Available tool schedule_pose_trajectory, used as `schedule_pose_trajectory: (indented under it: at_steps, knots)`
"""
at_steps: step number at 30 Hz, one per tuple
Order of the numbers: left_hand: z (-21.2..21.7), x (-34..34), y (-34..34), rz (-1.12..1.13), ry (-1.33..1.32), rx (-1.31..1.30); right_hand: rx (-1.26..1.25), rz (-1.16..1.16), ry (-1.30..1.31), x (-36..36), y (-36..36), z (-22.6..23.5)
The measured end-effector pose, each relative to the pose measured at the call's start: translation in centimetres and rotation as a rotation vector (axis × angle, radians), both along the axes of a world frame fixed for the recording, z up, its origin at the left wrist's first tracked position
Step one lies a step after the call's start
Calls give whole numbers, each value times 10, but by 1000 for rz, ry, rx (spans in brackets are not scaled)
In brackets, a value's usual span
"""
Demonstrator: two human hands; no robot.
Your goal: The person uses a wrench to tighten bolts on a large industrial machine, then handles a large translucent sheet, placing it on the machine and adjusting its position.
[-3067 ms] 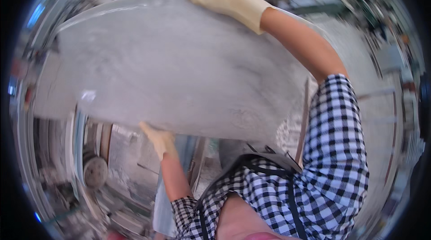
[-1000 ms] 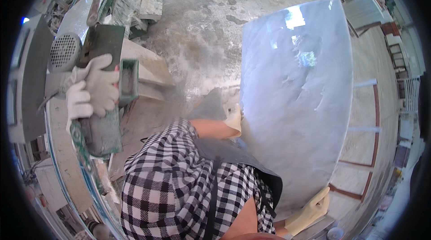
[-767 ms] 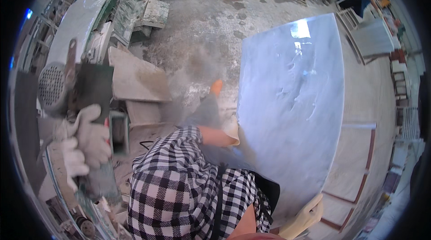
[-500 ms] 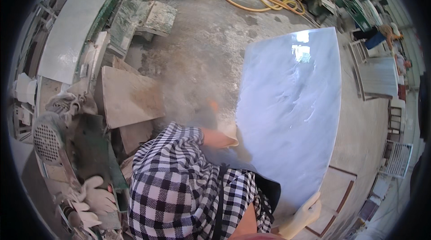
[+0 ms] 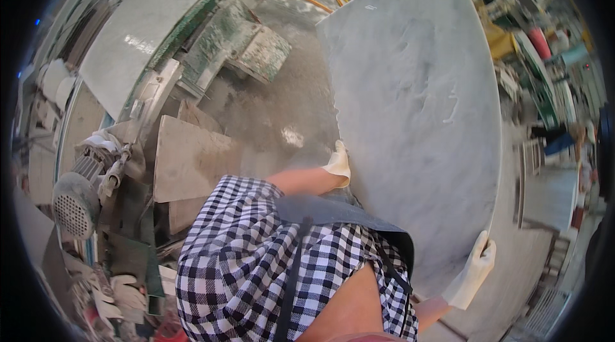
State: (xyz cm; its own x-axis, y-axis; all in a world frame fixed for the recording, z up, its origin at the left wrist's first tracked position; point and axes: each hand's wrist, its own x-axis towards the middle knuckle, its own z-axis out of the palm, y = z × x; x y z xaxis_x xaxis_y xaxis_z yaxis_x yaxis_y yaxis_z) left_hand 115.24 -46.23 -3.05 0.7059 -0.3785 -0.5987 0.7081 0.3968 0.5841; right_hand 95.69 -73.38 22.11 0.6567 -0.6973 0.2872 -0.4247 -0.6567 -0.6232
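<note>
Both gloved hands clasped the grey stone slab (image 5: 416, 118), left hand (image 5: 338, 164) on its left edge, right hand (image 5: 475, 268) on its near-right edge; it looked heavy, stiff and chip-prone.

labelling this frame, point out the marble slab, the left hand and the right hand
marble slab (image 5: 416, 118), head view, middle of its grey face
left hand (image 5: 338, 164), head view, glove back
right hand (image 5: 475, 268), head view, glove back

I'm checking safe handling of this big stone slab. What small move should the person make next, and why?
Probably pause and settle the grip before stepping. The grey marble slab is held up on edge, the gloved left hand on its near edge and the gloved right hand at its lower corner. Stone offcuts and a motor crowd the wet floor to the left.
</note>
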Motion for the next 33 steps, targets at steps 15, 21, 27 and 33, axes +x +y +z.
schedule_pose_trajectory:
  at_steps: [15, 21, 27, 33]
  knots:
    - [25, 231, 36, 522, -67, 31, -143, 575, -77, 459, -46, -11]
    - [27, 335, 97, 631, -196, -19, 63, 680, -195, 584, 32, -2]
    - [130, 503, 180, 645, -556, -49, 188, 494, -361, 685, 84, 106]
    - [334, 632, 239, 847, -564, -34, 113, 513, -492, 847, 112, 231]
